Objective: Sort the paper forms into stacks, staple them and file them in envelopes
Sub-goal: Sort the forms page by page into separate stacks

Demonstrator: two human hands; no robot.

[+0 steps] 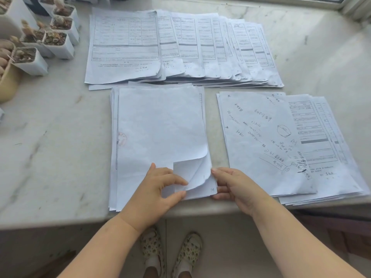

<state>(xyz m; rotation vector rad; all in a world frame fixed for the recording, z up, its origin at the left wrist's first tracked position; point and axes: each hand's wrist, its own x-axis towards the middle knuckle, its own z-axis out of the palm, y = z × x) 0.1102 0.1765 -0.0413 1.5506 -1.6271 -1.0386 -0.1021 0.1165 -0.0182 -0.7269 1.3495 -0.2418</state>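
Observation:
A stack of blank-side-up paper forms (158, 133) lies at the front middle of the marble counter. My left hand (160, 189) pinches the curled-up near right corner of its top sheets between thumb and fingers. My right hand (234, 187) touches the stack's right edge at the same corner, fingers curled against the lower sheets. A second stack (267, 145) with handwritten notes on top lies to the right. A long fanned row of printed forms (180, 49) lies behind both.
Several small white pots with succulents (50, 35) stand at the back left, beside a beige bowl (8, 83). The counter's front edge (60, 217) runs just below the stacks; the right stack overhangs it slightly. A window frame (341, 3) is at the far right.

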